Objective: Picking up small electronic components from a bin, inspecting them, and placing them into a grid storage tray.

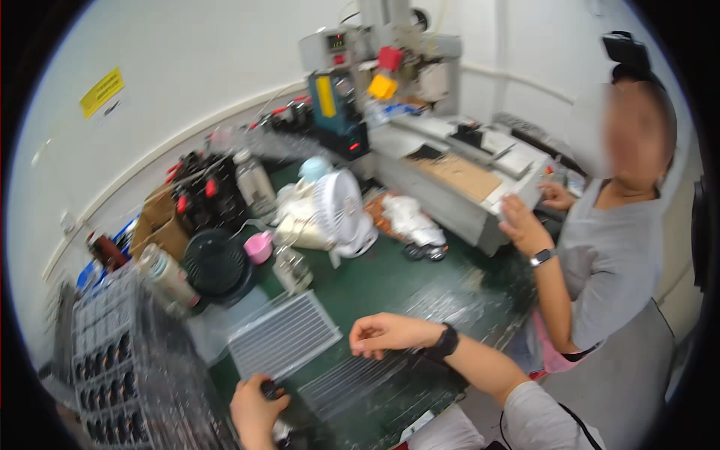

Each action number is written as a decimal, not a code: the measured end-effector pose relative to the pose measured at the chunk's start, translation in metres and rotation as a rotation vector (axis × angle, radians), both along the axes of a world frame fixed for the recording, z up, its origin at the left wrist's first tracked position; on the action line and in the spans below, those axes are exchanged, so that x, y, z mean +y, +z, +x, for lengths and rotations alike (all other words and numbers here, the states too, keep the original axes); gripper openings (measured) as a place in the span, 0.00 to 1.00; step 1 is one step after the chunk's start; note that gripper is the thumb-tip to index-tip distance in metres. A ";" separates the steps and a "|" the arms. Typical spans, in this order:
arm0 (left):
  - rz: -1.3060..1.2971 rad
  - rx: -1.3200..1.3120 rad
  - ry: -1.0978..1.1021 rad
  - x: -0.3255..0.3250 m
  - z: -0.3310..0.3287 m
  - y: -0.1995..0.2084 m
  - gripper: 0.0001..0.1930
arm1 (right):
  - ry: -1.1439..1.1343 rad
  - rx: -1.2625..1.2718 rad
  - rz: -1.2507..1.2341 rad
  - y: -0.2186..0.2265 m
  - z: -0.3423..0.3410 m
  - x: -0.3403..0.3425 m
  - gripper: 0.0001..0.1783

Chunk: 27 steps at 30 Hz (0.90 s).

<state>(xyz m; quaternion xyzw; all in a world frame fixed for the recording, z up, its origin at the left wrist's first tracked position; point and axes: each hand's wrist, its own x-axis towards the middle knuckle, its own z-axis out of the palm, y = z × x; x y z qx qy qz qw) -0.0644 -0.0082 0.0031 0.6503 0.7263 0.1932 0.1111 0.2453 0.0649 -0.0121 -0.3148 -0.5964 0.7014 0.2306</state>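
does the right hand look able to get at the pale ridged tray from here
Probably yes: the right hand appears empty, sits just beside the pale ridged tray, and nothing visible stands between them.

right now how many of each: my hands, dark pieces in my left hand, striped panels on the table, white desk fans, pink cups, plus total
left hand and right hand: 2
dark piece: 1
striped panels: 2
white desk fan: 1
pink cup: 1
total: 7
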 end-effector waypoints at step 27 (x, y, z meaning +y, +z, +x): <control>0.223 -0.020 0.021 0.021 0.012 -0.007 0.31 | -0.017 -0.422 0.476 -0.018 0.029 0.023 0.17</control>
